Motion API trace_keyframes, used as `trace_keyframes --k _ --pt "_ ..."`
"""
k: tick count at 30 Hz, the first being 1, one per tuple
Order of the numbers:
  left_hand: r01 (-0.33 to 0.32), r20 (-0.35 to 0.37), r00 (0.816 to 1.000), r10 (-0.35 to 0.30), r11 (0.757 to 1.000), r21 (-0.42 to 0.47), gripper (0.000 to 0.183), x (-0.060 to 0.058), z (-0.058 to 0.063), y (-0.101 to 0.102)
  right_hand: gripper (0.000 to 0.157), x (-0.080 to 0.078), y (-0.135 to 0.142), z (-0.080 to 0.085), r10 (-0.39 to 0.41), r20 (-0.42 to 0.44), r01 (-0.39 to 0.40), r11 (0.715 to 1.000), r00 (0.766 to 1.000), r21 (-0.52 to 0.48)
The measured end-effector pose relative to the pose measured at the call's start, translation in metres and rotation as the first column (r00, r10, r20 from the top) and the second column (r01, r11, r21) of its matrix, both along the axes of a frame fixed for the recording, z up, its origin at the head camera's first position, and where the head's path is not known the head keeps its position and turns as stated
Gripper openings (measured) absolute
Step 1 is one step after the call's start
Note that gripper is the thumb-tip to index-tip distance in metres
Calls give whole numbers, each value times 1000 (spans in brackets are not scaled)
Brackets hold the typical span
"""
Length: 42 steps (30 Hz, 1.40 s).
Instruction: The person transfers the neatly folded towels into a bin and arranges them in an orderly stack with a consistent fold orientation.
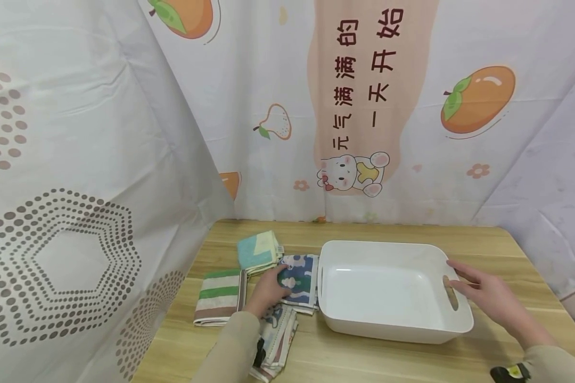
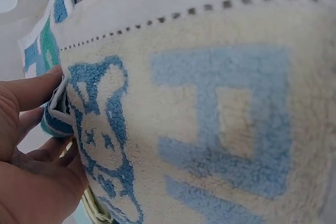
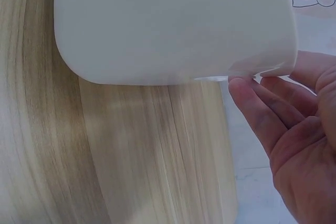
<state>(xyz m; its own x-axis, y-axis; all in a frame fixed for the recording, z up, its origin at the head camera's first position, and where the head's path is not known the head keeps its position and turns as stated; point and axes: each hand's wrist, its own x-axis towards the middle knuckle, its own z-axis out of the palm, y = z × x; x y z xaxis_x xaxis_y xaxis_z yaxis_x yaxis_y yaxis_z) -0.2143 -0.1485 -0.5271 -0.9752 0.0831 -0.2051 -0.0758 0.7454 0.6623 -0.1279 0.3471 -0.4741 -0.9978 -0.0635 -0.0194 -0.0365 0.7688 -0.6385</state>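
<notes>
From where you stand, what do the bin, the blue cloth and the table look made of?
Bin: probably plastic, glossy, judging by its highlights.
Blue cloth: soft, matte textile, from its folded layers; fibre unclear.
Table: wood or wood-look laminate, low sheen, showing grain.

Low in the head view, a folded navy-patterned cloth towel is partly covered by the left hand.

My blue towel looks like fuzzy, matt cloth, my basin like smooth, glossy plastic, the surface like grained wood.
</notes>
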Motion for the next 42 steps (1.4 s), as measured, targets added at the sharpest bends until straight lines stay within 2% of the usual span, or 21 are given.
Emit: trace_keyframes --k 6,12,15,25,32,38,42 --pt "-85 32 996 81 990 116 84 0 -2 -4 65 0 1 -1 2 4 -2 1000 1000 -13" --pt "-138 94 988 119 964 229 88 -1 -1 -8 58 2 2 -3 20 20 -17 988 1000 -152" --pt "-145 124 986 113 949 282 87 -2 1 -10 58 2 2 -4 25 42 -15 977 999 -211" --pt "-171 226 971 80 892 419 78 -4 4 -12 61 1 7 -8 16 81 8 956 997 -293" --pt "-234 326 944 53 806 544 74 -6 7 -11 61 2 10 -10 37 77 -5 929 996 -370" --pt "-242 360 933 32 795 556 70 -5 8 -10 63 1 12 -11 50 87 -7 900 995 -436" --pt "-232 360 933 15 791 566 68 -5 9 -12 60 -1 13 -13 66 94 -10 866 993 -500"
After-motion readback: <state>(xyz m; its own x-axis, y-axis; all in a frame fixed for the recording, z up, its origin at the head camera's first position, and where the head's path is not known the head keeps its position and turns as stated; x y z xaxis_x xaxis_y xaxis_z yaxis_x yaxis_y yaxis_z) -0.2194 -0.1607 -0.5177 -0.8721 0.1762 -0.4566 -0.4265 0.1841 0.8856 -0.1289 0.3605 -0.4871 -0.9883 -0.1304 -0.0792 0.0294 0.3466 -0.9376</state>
